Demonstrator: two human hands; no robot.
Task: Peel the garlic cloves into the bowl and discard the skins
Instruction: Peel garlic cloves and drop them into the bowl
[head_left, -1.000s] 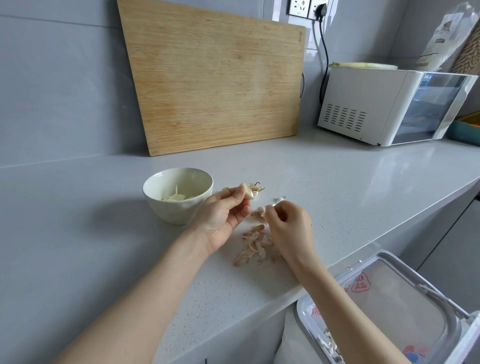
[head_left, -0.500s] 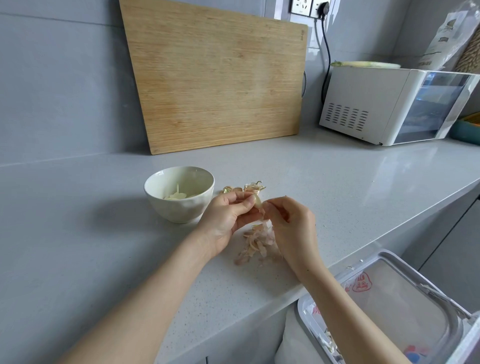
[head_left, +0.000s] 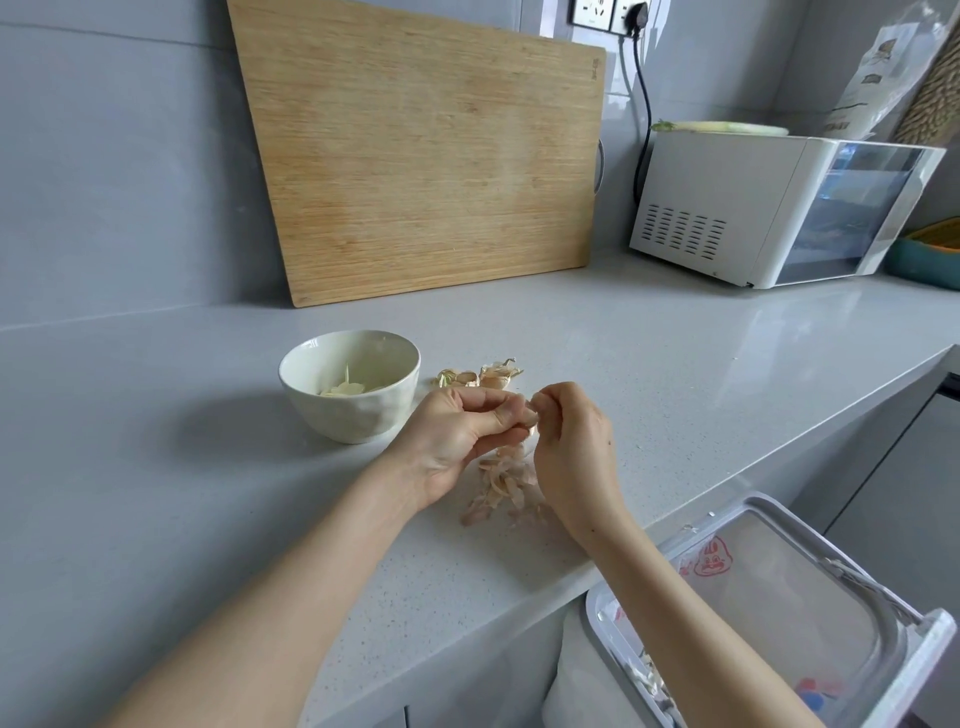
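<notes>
A pale green bowl (head_left: 311, 410) stands on the grey counter with peeled garlic (head_left: 345, 387) inside. My left hand (head_left: 457, 431) grips a garlic clove (head_left: 531, 420) just right of the bowl, mostly hidden by my fingers. My right hand (head_left: 571, 441) meets it and pinches at the clove's tip. A pile of loose skins (head_left: 506, 486) lies on the counter beneath both hands. Unpeeled cloves (head_left: 480, 375) lie behind my hands, next to the bowl.
A white bin (head_left: 769, 613) lined with a bag stands open below the counter edge at lower right, with scraps inside. A wooden cutting board (head_left: 426, 156) leans on the wall. A white appliance (head_left: 779, 208) sits at the back right.
My right hand, which held a bit of skin apart from the clove, has moved left and now meets my left hand at the clove. The left hand has barely moved.
</notes>
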